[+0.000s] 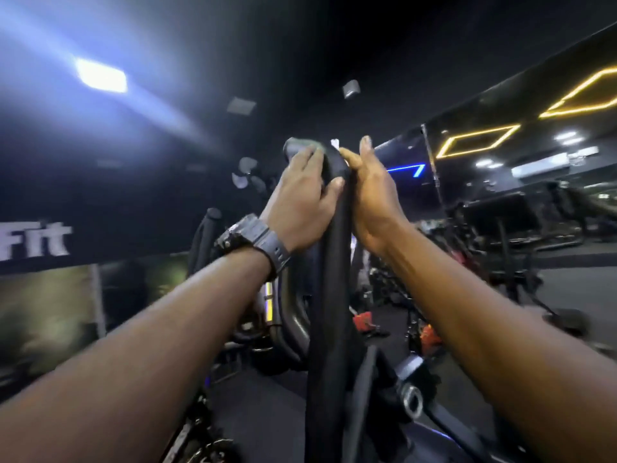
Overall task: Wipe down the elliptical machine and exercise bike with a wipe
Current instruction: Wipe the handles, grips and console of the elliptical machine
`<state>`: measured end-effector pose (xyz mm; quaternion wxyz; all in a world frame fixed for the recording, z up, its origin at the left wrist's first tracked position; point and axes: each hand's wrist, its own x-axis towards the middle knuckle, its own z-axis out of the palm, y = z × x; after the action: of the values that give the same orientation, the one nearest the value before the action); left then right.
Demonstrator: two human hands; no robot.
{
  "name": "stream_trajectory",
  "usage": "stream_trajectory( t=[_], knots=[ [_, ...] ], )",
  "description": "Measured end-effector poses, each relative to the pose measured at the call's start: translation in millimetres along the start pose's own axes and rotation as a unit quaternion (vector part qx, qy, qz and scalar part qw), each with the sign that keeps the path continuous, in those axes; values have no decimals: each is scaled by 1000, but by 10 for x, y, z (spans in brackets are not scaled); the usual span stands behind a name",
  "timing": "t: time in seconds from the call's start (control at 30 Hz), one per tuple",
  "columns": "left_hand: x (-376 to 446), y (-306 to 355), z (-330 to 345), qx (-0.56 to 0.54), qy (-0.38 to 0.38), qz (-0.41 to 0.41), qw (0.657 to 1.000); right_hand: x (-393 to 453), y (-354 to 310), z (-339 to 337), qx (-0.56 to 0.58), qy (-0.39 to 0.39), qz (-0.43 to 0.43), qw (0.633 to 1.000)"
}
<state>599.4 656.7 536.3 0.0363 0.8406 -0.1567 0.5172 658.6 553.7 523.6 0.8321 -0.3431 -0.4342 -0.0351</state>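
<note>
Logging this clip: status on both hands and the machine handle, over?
Left hand wrapped round tall black padded handle near its top. Right hand pinching small white wipe against it. Nothing in the way.

Dim overall; harsh glare streaking from the ceiling light, motion blur and wide-angle bending below and beside it.
</note>
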Motion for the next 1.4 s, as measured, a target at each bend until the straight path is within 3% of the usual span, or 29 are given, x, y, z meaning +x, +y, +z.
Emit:
stream_trajectory(
  t=[0.07,0.2,0.43,0.63,0.77,0.93,1.07,1.17,1.27,1.4],
  knots=[
    [134,19,-71,28,3,-5,1000,27,105,-102,71,-46,4,996],
    [346,136,-46,97,8,-37,995,352,44,-87,96,-131,26,986],
    [366,233,-34,141,12,-76,987,335,247,-127,217,-217,55,950],
    [430,390,35,197,3,-86,977,537,121,-106,242,-175,53,953],
    [439,532,-8,229,-23,-107,967,420,543,-140,276,-229,5,933],
    [516,648,65,301,-27,-136,944,560,755,-27,143,-179,13,973],
    [555,717,198,364,-22,-148,919,964,586,-128,148,-208,89,963],
    [542,794,295,380,-17,-156,912,507,825,-261,162,-236,55,957],
    [569,804,339,392,-16,-197,899,-185,1150,-439,67,-271,-15,960],
    [608,839,404,408,-4,-214,887,106,1062,-368,53,-252,-13,966]
  ],
)
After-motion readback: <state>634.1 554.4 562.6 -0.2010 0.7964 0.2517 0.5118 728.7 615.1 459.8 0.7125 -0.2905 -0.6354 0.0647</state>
